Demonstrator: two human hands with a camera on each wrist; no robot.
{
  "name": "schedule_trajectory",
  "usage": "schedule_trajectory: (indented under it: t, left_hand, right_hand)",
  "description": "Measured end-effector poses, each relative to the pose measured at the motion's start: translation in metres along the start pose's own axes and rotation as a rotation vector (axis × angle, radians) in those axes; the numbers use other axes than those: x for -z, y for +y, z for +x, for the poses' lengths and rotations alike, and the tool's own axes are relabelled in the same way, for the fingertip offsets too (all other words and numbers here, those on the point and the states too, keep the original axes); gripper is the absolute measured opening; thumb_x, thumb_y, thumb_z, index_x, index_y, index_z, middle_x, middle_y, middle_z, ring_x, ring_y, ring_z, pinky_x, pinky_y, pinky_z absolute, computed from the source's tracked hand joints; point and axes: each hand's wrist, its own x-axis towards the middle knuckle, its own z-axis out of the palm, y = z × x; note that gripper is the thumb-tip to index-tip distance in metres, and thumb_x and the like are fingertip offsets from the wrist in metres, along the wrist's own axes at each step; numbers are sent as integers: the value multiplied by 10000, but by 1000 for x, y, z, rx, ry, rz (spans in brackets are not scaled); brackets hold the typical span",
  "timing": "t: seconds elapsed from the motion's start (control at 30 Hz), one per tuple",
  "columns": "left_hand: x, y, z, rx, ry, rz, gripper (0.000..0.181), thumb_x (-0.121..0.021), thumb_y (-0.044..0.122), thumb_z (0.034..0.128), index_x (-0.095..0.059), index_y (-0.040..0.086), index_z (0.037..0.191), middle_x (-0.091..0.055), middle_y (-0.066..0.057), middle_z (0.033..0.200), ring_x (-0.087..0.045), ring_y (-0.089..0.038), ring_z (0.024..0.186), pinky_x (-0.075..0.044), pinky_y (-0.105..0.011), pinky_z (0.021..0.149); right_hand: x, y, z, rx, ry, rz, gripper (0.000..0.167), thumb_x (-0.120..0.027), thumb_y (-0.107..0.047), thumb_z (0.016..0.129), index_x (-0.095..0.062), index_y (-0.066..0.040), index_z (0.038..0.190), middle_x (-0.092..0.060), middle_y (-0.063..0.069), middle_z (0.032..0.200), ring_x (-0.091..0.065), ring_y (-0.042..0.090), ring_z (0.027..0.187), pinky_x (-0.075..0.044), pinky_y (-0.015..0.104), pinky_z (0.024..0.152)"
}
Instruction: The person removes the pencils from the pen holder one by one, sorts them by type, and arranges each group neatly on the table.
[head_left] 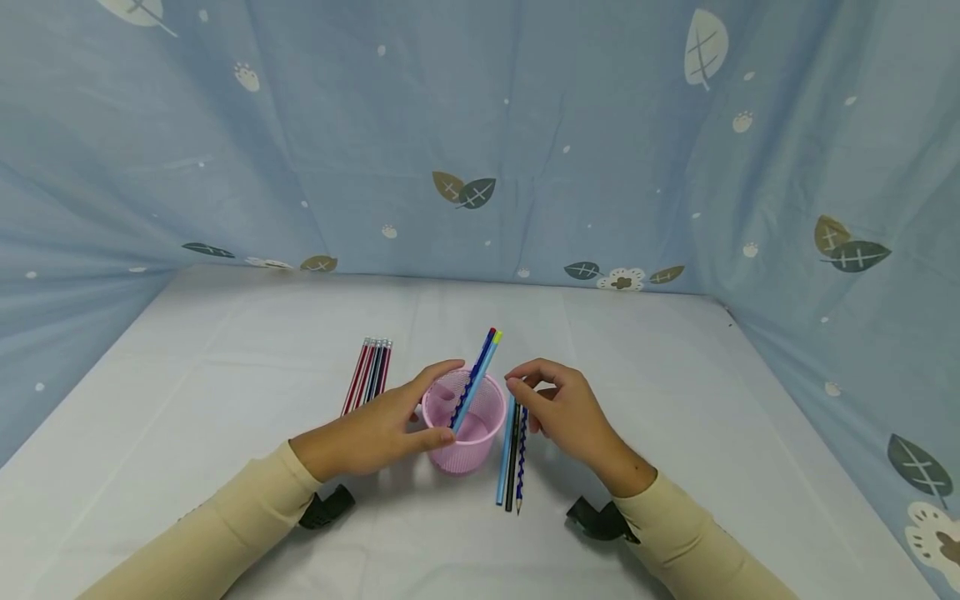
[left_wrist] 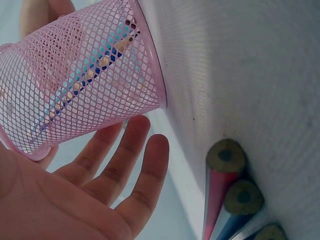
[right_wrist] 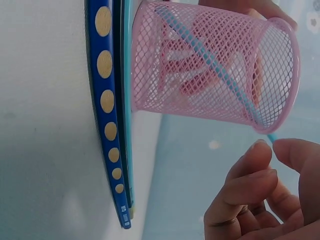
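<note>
A pink mesh pencil cup (head_left: 465, 457) stands upright on the white table, with a light blue pencil (head_left: 478, 383) and a dark blue dotted pencil (head_left: 472, 377) leaning in it. My left hand (head_left: 378, 429) holds the cup from the left, thumb at the near side of the rim and index finger at the far side. My right hand (head_left: 562, 408) hovers right of the cup, fingers loosely bent, with nothing visible between thumb and index finger. Below it lie a light blue pencil (head_left: 503, 467), a black pencil (head_left: 512, 471) and a blue dotted pencil (right_wrist: 107, 100).
Several red and dark striped pencils (head_left: 369, 367) lie side by side left of the cup, partly behind my left hand. A blue leaf-patterned curtain (head_left: 480, 125) hangs behind the white table (head_left: 247, 350). Black straps (head_left: 327, 507) are at both wrists.
</note>
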Motion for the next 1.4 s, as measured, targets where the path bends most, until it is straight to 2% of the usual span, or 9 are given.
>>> schedule_trajectory:
  t: [0.2, 0.43, 0.7, 0.83, 1.0, 1.2, 1.4]
  left_hand:
    - [0, -1, 0, -2, 4, -5, 777, -650, 439, 959, -116, 568, 1508, -435, 47, 1519, -615, -183, 1181, -451, -537, 1053]
    - [0, -1, 2, 0, 0, -13, 772, -654, 459, 951, -123, 580, 1499, -418, 96, 1522, -523, -158, 1312, -412, -529, 1101]
    - [-1, -1, 3, 2, 3, 18, 784, -649, 480, 948, -117, 558, 1518, -421, 59, 1535, -537, -205, 1311, -419, -560, 1086]
    - [0, -1, 2, -4, 5, 24, 788, -648, 474, 951, -112, 547, 1525, -421, 49, 1538, -540, -215, 1308, -428, -564, 1073]
    - [-2, -2, 1, -2, 1, 18, 785, -645, 472, 954, -101, 569, 1511, -410, 36, 1546, -577, -225, 1255, -438, -574, 1054]
    - [-4, -3, 2, -6, 9, 24, 792, -656, 468, 948, -113, 559, 1518, -396, 44, 1553, -570, -221, 1269, -432, -572, 1063]
    - [-5, -5, 1, -18, 25, 44, 791, -655, 463, 949, -111, 561, 1514, -457, 23, 1504, -624, -171, 1141, -474, -543, 1007]
  right_hand:
    - [-3, -3, -1, 3, -3, 15, 177, -632, -276, 997, -705, -174, 1122, -594, 77, 895, -544, 493, 591, -451, 269, 442]
    - [-3, -5, -1, -8, 7, 25, 227, -635, -273, 995, -701, -114, 1143, -597, 94, 904, -538, 460, 573, -445, 269, 441]
    - [-5, -8, 9, -31, 17, 30, 275, -650, -334, 981, -700, -111, 1136, -565, 102, 876, -505, 207, 489, -438, 266, 456]
    - [-10, -12, 15, -34, 25, 49, 266, -669, -352, 966, -713, -132, 1108, -543, 97, 874, -459, 157, 491, -430, 247, 473]
    - [-16, -12, 17, -32, 44, 57, 234, -685, -341, 955, -725, -139, 1066, -553, 81, 873, -470, 155, 555, -450, 236, 512]
    - [-21, -9, 15, 9, 65, 37, 186, -694, -314, 952, -738, -143, 1012, -562, 72, 813, -492, 189, 638, -421, 226, 528]
    - [-24, -9, 15, 32, 77, 23, 162, -707, -302, 943, -744, -156, 1004, -567, 65, 817, -496, 186, 661, -424, 225, 542]
